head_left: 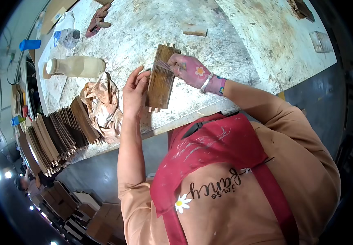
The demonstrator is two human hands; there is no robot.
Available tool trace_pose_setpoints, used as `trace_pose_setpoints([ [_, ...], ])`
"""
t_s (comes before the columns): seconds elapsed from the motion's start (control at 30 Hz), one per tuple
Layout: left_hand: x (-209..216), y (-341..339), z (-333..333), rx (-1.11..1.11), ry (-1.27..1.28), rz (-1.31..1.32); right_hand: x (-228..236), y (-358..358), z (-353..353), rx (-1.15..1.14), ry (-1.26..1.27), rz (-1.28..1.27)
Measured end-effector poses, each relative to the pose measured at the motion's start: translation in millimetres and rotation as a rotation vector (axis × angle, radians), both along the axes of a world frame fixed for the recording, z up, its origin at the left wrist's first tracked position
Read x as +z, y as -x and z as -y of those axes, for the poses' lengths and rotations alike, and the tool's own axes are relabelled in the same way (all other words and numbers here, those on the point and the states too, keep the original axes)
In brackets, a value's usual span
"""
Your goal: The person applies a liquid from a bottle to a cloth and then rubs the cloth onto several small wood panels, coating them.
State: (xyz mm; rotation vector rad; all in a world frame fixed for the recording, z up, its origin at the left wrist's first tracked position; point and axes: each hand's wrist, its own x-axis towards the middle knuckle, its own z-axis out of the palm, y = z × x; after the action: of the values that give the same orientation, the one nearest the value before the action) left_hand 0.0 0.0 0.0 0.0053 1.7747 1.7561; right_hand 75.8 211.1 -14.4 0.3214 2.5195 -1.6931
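Head view: gloved right hand pinches striped tool over brown board; left hand half-curled at edge, grip unclear.

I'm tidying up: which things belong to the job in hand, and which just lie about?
Job in hand: pegged wooden board beside the left hand; ridged piece, apparently held by the gloved right hand; probably the similar boards; possibly the stained rag.

Seemingly lying about: loose glove; white-capped bottle; blue-capped bottle.
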Motion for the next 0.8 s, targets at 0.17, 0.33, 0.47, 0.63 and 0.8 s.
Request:
trace_pose_setpoints([
  [0.17, -11.1, 8.4, 0.5, -0.017, 0.012, -0.028, -7.0, -3.1, -16.1, 0.0, 0.104, -0.024],
  [0.33, -8.8, 5.9, -7.6, -0.002, 0.063, -0.016, 0.0, -21.0, -32.2, -0.025, 0.027, 0.004],
  [0.47, -1.2, 16.0, -16.7, -0.096, 0.178, 0.005, -6.1, -27.8, -34.9, -0.023, -0.006, -0.061],
  [0.63, -18.5, 33.3, -17.9, -0.233, 0.256, -0.134, -6.6, -27.8, -32.1, -0.04, 0.102, -0.022],
  [0.8, -27.4, 30.3, -8.6, -0.119, 0.131, -0.098, 6.1, -36.7, -30.0, 0.016, 0.017, -0.065],
])
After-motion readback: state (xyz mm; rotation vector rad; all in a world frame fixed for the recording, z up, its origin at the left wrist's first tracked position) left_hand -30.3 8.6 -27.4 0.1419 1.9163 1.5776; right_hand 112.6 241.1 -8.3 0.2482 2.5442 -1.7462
